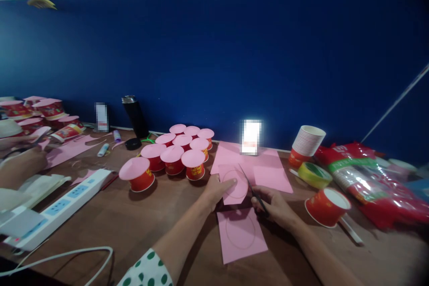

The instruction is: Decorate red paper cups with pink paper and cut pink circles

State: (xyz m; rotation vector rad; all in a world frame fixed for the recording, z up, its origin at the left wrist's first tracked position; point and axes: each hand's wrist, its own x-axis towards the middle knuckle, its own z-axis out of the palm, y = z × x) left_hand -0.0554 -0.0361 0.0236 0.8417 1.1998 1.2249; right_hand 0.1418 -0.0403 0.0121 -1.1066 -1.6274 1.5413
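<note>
My left hand (217, 191) pinches a piece of pink paper (236, 194) with a circle drawn on it, thumb on top. In my right hand (273, 203) is a pair of scissors (258, 197), its blades at the right side of the drawn circle, where the paper's edge looks curved. Just below both hands, a square pink sheet (239, 250) with another drawn circle lies on the table. Larger pink sheets (273, 178) lie behind my hands. To the left stand several red paper cups (195, 173) topped with pink paper discs (134, 168).
On the right are stacked paper cups (308, 140), a tape roll (314, 175), a single red cup (326, 208) and a red plastic package (365, 183). Leftward lie a power strip (60, 208), a black flask (136, 116) and a co-worker's hand (25, 165). A blue partition (214, 62) stands behind.
</note>
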